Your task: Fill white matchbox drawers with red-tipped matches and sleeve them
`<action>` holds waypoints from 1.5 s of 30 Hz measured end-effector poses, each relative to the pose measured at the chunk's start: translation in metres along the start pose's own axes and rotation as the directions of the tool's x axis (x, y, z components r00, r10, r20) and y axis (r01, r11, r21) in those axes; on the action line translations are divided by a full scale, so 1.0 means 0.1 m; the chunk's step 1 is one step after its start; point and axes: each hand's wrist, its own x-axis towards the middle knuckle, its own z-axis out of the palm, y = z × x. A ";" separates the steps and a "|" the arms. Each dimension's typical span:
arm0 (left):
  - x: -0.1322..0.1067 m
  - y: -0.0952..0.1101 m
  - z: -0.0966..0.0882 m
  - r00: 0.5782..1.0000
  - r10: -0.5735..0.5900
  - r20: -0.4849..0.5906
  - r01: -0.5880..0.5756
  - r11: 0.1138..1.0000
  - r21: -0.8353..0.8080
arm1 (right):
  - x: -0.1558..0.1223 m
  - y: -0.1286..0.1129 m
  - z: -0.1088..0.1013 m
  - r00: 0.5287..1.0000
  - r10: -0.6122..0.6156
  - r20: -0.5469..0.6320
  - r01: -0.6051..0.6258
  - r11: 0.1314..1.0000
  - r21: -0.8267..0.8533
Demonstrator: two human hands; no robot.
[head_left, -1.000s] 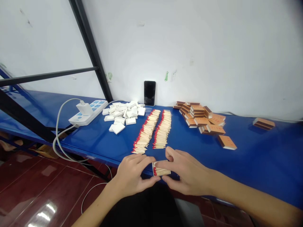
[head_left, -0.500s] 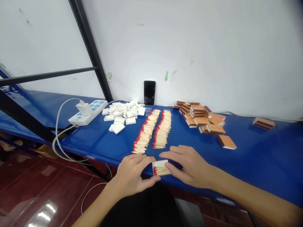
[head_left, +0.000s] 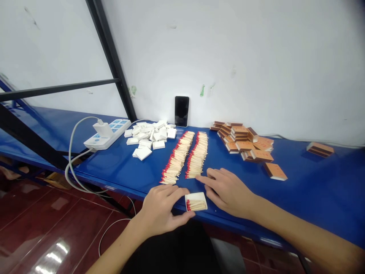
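A white matchbox tray [head_left: 199,196] with several red-headed matches [head_left: 196,205] lying along its near side rests at the table's front edge. My left hand [head_left: 164,209] grips its left end between thumb and forefinger. To the right of the tray, my right hand [head_left: 228,192] has its forefinger stretched out to the near end of the right row of matches [head_left: 197,156], its thumb apart below. I cannot see any match held in it. A second row of matches [head_left: 178,158] runs alongside on the left, red heads pointing left.
White empty-looking trays [head_left: 145,137] are heaped behind on the left. Orange-brown matchbox sleeves [head_left: 243,142] lie piled at the right. A phone [head_left: 181,111] leans on the wall. A power strip [head_left: 108,134] with white cables stands by a black metal frame [head_left: 114,61].
My right hand has moved off the tray, up towards the right row of matches. More of the tray now shows. My left hand keeps its hold.
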 end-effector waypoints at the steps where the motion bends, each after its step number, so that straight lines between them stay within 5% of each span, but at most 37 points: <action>1: 0.00 0.00 0.00 1.000 0.001 0.001 -0.001 1.000 0.000 | 0.00 0.00 0.00 1.000 0.001 0.004 -0.001 1.000 0.004; 26: -0.02 -0.01 0.03 1.000 0.008 -0.010 -0.009 1.000 -0.014 | 0.01 0.02 0.00 0.999 -0.031 -0.030 0.030 0.999 -0.015; 45: -0.05 -0.02 0.03 0.999 -0.034 0.033 0.033 0.999 0.027 | 0.01 0.05 -0.06 1.000 -0.012 0.026 0.008 0.992 0.124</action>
